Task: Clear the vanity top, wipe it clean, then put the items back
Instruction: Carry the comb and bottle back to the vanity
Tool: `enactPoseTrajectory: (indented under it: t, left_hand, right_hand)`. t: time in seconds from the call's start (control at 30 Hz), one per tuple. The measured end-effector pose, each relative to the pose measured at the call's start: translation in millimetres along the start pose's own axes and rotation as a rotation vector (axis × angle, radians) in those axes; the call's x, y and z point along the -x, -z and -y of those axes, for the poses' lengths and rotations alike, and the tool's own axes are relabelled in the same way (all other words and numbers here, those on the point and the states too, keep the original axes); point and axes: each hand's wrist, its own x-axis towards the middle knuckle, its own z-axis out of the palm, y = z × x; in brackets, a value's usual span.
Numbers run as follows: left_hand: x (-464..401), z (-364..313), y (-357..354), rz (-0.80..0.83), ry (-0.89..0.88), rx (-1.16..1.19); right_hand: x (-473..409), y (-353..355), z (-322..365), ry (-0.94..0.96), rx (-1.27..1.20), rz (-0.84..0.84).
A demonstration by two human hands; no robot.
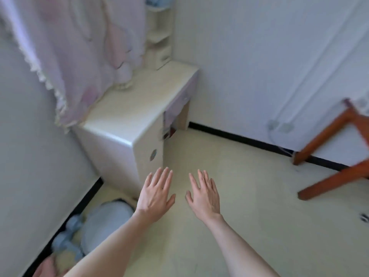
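Two bare forearms reach forward over the pale floor (pixel 229 176), palms down. The left hand (pixel 154 194) and right hand (pixel 203 196) hover side by side, apart, fingers straight and slightly spread, holding nothing. Ahead and to the left stands the cream vanity (pixel 129 108), its top beyond both hands; the left fingertips (pixel 163 170) appear level with its near corner.

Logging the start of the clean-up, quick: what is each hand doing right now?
Left hand: open, fingers straight, holding nothing.
Right hand: open, fingers spread, holding nothing.
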Motion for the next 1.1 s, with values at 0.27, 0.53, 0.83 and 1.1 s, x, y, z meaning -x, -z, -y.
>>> enactPoseTrajectory:
  t: [0.27,0.53,0.83,1.1]
  left_hand:
    - [-113.0,-177.9,90.9,-0.145,-0.411,-0.018]
    - [-179.9,-405.0,136.3,-0.267,-0.691,0.054]
    - [-234.8,-569.0,140.5,-0.285,-0.843,0.104]
    - [-349.9,-665.1,100.6,-0.249,-0.966,0.084]
  right_hand:
    - [38.5,141.9,-157.3,-0.323,0.154,-0.248]
    - [121.6,229.0,-328.5,-0.59,0.36,-0.402]
    - [168.5,276.1,-485.3,-0.809,0.474,-0.468]
    - [138.4,263.1,-618.4,-1.002,0.485,-0.416]
